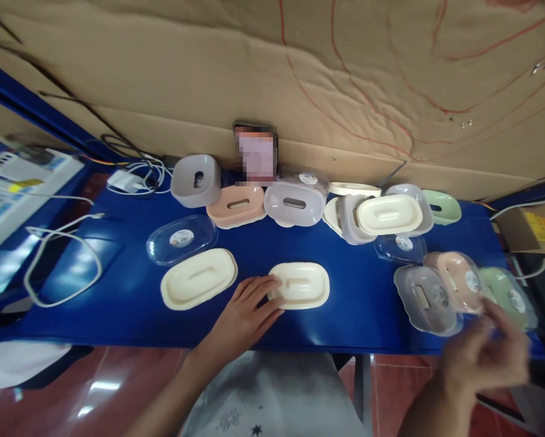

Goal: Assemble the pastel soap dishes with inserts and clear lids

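Note:
Flat on the blue table in front of me lies a cream oval tray [305,285] with a raised bar in its middle. My left hand [247,309] has its fingers and thumb around the tray's left end. My right hand [488,352] is blurred at the right, its fingertips by the near edge of a pink box with a clear cover [457,279]; whether it touches the box I cannot tell. Beside that box are a grey clear-covered box [427,297] and a green one [504,291]. Another cream tray [198,278] sits to the left, below a clear cover [181,238].
Along the back stand a grey box [195,179], a peach box [236,206], a lilac box [295,203] and a stack topped by a cream tray [389,214]. A phone [257,155] leans on the cardboard wall [163,73]. White cables [63,227] lie left.

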Motion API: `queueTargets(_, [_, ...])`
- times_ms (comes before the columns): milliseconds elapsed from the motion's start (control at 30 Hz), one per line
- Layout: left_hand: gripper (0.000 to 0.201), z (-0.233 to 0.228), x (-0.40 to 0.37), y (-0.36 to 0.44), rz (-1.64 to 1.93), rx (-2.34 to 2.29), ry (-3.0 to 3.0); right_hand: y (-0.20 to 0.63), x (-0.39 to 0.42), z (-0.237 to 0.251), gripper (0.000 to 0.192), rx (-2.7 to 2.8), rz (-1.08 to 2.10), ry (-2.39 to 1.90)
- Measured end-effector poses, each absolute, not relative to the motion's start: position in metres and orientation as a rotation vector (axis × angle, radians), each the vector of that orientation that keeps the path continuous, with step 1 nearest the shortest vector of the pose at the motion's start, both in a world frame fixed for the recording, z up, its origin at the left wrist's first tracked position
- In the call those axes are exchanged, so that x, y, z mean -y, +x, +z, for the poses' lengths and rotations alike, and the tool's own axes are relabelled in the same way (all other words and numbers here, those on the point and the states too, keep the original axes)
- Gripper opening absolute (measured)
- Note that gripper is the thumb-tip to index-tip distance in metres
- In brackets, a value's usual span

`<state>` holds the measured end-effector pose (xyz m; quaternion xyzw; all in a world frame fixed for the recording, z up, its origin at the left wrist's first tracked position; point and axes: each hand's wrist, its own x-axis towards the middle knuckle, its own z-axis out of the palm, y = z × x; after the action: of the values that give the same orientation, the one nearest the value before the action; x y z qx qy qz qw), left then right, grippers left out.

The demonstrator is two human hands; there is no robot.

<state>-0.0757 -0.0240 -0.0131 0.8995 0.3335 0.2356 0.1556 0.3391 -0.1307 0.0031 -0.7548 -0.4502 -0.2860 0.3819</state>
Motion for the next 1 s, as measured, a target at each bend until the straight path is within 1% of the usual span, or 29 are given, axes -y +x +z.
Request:
queueTargets(33, [0.014,-0.013,0.025,-0.078,0.685,-0.963,2.566,0.318,0.114,0.008,0.047,1.37,-0.599,-1.876])
queueTargets(67, [0.014,-0.014,0.026,-0.08,0.693,-0.973,2.557,0.298,0.095,0.011,0.044,1.594,-0.435,-1.848])
queueTargets(100, [0.013,-0.014,0.028,-0.082,0.699,-0.982,2.551,0.28,0.077,0.013,0.046,1.744,-0.33,-1.844])
queueTargets(167, [0.013,-0.013,0.032,-0.086,0.707,-0.996,2.542,0.255,0.041,0.012,0.053,1.864,-0.279,-1.876])
queueTargets(233, [0.014,-0.012,0.037,-0.089,0.717,-1.007,2.516,0.243,0.012,0.008,0.056,1.908,-0.279,-1.95])
queueTargets(333, [0.012,-0.012,0.042,-0.089,0.729,-0.985,2.424,0.246,-0.006,0.002,0.05,1.949,-0.267,-2.021])
queueTargets(433, [0.011,-0.016,0.041,-0.084,0.752,-0.909,2.361,0.255,0.008,0.008,0.043,1.93,-0.235,-1.925])
queueTargets(500, [0.013,-0.018,0.037,-0.08,0.767,-0.874,2.358,0.257,0.03,0.017,0.04,1.923,-0.169,-1.815])
queueTargets(533, [0.017,-0.019,0.034,-0.079,0.765,-0.872,2.361,0.256,0.043,0.021,0.038,1.936,-0.119,-1.772])
queueTargets(600, [0.03,-0.021,0.029,-0.078,0.752,-0.89,2.365,0.249,0.069,0.027,0.038,2.01,-0.001,-1.708])
queueTargets(700, [0.051,-0.02,0.021,-0.079,0.763,-0.928,2.38,0.233,0.096,0.026,0.043,2.203,0.163,-1.603])
queueTargets(767, [0.058,-0.019,0.017,-0.081,0.763,-0.93,2.418,0.222,0.104,0.02,0.047,2.315,0.24,-1.517])
queueTargets(867, [0.055,-0.017,0.014,-0.083,0.743,-0.891,2.502,0.209,0.102,0.01,0.052,2.386,0.287,-1.43])
queueTargets(1000, [0.044,-0.018,0.016,-0.086,0.709,-0.892,2.554,0.198,0.093,-0.001,0.052,2.424,0.213,-1.354])
